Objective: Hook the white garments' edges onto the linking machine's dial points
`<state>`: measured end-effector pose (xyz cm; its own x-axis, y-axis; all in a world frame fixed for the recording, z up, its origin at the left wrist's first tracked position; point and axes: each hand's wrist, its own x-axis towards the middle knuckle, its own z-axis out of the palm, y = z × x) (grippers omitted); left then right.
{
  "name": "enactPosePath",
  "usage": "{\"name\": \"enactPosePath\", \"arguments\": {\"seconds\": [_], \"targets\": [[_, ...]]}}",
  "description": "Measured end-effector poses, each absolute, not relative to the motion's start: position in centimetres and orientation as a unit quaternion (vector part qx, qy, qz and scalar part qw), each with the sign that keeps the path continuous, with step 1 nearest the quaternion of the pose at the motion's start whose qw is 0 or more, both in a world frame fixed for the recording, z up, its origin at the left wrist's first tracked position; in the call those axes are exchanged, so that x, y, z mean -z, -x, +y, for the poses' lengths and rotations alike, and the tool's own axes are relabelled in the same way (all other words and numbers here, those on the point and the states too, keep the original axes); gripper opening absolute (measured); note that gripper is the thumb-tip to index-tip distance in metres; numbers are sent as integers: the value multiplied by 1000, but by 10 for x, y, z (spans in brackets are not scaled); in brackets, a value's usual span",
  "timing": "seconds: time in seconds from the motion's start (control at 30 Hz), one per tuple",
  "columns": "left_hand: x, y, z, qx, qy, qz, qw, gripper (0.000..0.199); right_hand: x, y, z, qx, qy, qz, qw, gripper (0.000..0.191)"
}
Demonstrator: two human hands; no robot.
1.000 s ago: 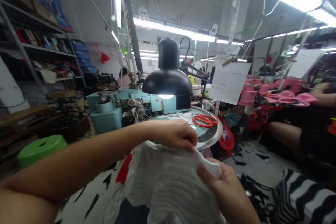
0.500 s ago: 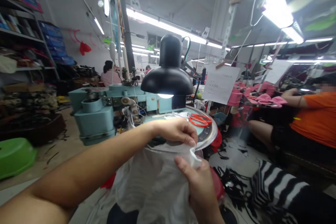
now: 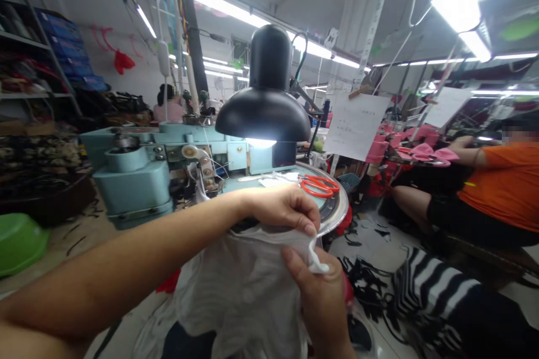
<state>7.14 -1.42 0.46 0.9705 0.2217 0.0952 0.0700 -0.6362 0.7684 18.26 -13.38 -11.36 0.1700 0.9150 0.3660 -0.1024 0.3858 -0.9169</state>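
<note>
A sheer white piece of fabric [image 3: 248,286] hangs down in front of the round metal-edged machine table. My left hand [image 3: 286,207] reaches across from the left and pinches the fabric's upper edge between thumb and fingers. Just below it, my right hand [image 3: 322,297] grips the same edge, thumb on top, with a curled bit of the cloth sticking out above the fingers. Behind my left hand, red-handled scissors [image 3: 319,185] lie on the table. A black lamp [image 3: 263,112] shines down over the work from the far side.
A pale blue-green sewing machine [image 3: 135,179] stands at the left behind my arm. A paper sheet [image 3: 353,126] hangs at the right. A person in an orange top [image 3: 511,179] sits further right, near pink bows [image 3: 433,154]. Black scraps [image 3: 366,286] and a striped cloth [image 3: 442,280] lie low right.
The view has shifted slightly, with the lamp and machine now appearing a little larger and further left. Both hands keep their pinch on the fabric, nearly in the same place.
</note>
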Motion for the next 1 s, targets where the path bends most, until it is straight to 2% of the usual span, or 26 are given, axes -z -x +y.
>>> {"name": "enactPosePath", "arguments": {"seconds": [0.17,0.4,0.77,0.87,1.0], "targets": [[-5,-73,-15,-96,-901,81,416,17,113,-188,-131,-392,384,-517,657,35],[-5,-73,-13,-99,-905,79,407,14,117,-195,-130,-409,384,-505,656,26],[-6,-74,-16,-82,-895,86,431,23,117,-195,-132,-409,402,-467,673,35],[-6,-74,-15,-86,-899,85,421,26,114,-196,-131,-438,385,-485,651,33],[-5,-74,-16,-92,-905,77,408,24,110,-196,-132,-401,402,-517,641,31]]}}
